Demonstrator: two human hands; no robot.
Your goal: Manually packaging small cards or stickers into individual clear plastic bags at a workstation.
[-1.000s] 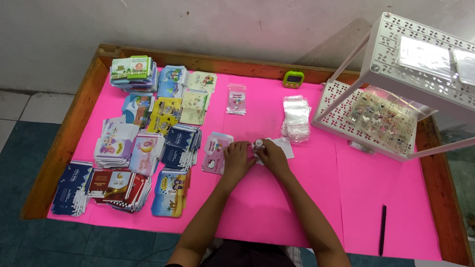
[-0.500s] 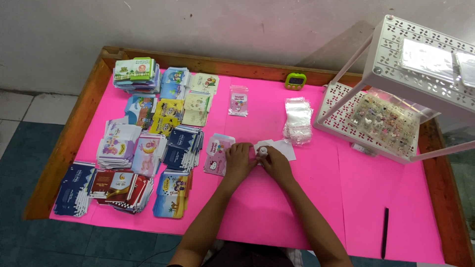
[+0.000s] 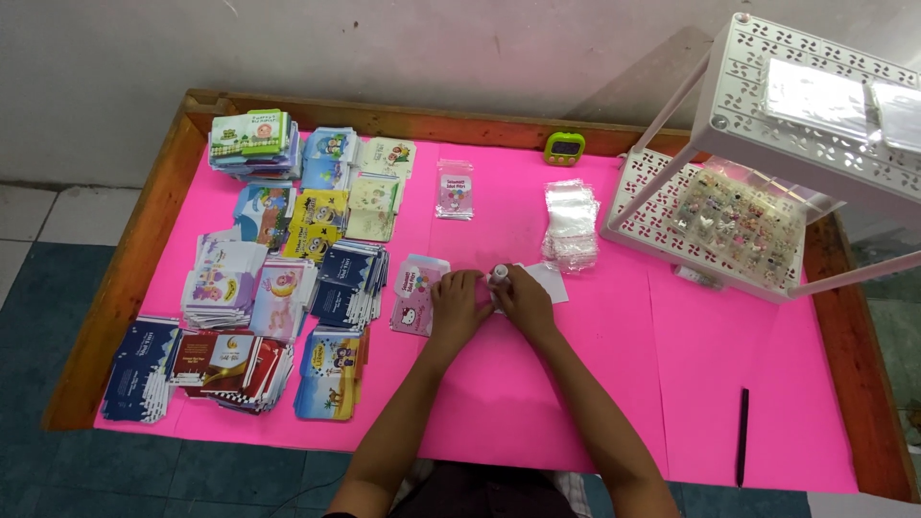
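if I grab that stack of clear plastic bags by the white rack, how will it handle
The stack of clear plastic bags is probably light and floppy; it looks thin and crinkled. Its glossy sheets may slip apart, since the edges already lie uneven. It shouldn't roll, lying flat on the pink table cover.

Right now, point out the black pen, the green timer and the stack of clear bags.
black pen (image 3: 742, 436), head view, middle of its barrel
green timer (image 3: 564, 148), head view, its face
stack of clear bags (image 3: 570, 223), head view, top bag's centre
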